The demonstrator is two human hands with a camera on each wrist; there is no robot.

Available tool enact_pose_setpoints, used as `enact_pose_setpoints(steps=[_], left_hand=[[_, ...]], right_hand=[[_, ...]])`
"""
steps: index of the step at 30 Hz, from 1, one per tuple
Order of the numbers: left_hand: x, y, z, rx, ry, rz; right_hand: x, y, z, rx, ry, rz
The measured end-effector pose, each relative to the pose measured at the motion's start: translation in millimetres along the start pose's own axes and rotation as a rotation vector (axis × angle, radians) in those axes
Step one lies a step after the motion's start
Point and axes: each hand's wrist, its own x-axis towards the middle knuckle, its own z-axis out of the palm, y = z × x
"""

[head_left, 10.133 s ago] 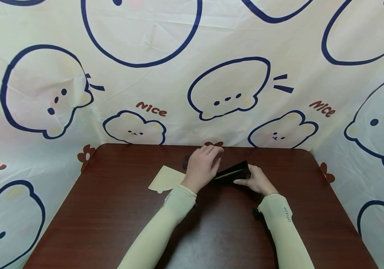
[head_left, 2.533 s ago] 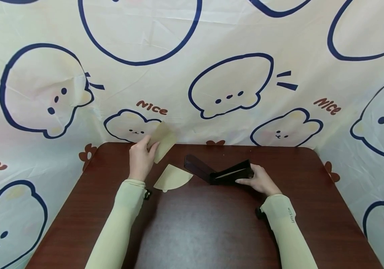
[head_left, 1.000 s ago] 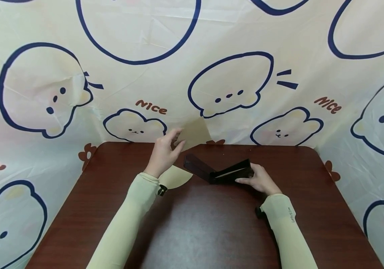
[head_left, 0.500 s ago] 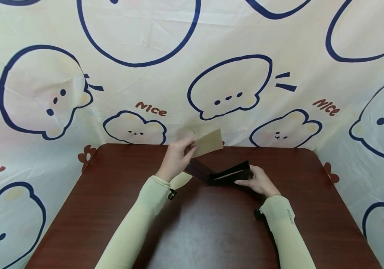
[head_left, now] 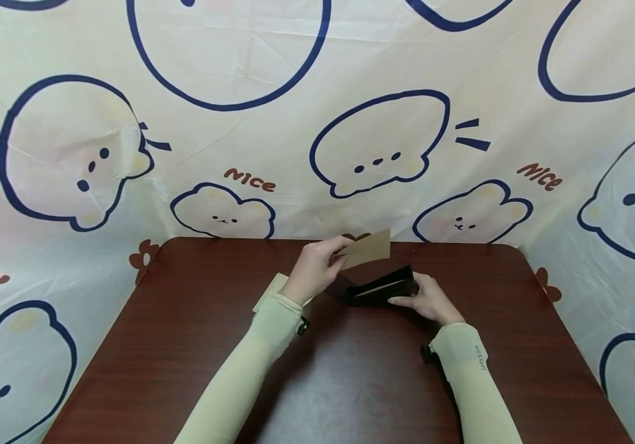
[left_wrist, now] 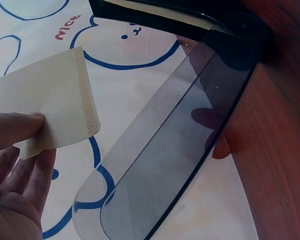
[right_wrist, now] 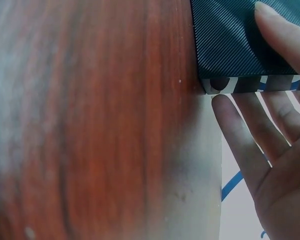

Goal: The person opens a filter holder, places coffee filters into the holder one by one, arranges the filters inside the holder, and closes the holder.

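My left hand (head_left: pixel 313 270) pinches a tan paper coffee filter (head_left: pixel 374 248) between thumb and fingers, up behind a black box. Its crimped seam shows in the left wrist view, where the filter (left_wrist: pixel 50 95) is beside a smoky see-through lid (left_wrist: pixel 160 150). That lid is swung out from the hinge of the box (head_left: pixel 381 294), which stands with its mouth gaping and a pale strip of paper inside. With the thumb on the ribbed face (right_wrist: pixel 230 40) and fingers on the far side, my right hand (head_left: pixel 432 300) grips the box's right end.
Another pale coffee filter (head_left: pixel 269 290) lies on the brown table (head_left: pixel 184 345), partly covered by my left hand and sleeve. A cartoon-printed cloth (head_left: pixel 289 142) hangs right behind the table's back edge and along both sides.
My left hand has carried the coffee filter rightward and down, from the left side toward the box. The right hand and the box have stayed in place.
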Motion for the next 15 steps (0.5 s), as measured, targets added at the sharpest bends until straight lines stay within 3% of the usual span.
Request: enact_pose_setpoints(steps=[15], left_hand=[[2.7, 2.6, 19.8, 0.008, -0.08, 0.025]], right_hand=[[2.5, -1.4, -1.4, -0.003, -0.002, 0.016]])
